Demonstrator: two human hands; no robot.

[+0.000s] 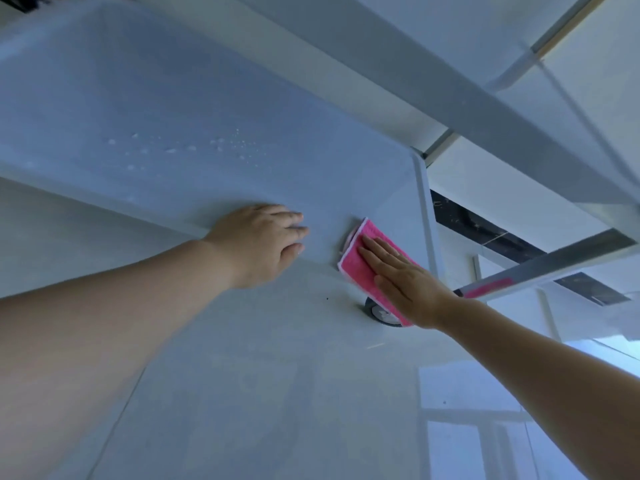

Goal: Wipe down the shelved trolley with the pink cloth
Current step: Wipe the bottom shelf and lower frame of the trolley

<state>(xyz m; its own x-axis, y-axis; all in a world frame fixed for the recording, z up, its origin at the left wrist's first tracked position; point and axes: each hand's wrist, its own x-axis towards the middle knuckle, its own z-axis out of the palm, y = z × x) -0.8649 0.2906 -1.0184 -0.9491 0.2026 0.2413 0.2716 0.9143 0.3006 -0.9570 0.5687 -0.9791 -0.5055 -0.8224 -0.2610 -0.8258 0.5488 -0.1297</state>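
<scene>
The trolley's pale grey-blue shelf (194,109) fills the upper left of the head view, with a raised rim along its right edge. Small water droplets (180,147) dot its middle. My left hand (263,240) rests flat on the shelf's near edge, fingers straight and pointing right. My right hand (405,282) presses the folded pink cloth (360,258) flat against the shelf's near right corner, fingers straight. The hand covers much of the cloth.
A trolley wheel (377,311) shows below the cloth on the glossy pale floor (242,393). An upper shelf edge (398,64) crosses diagonally overhead. A metal frame bar (554,261) with a pink reflection juts out at the right.
</scene>
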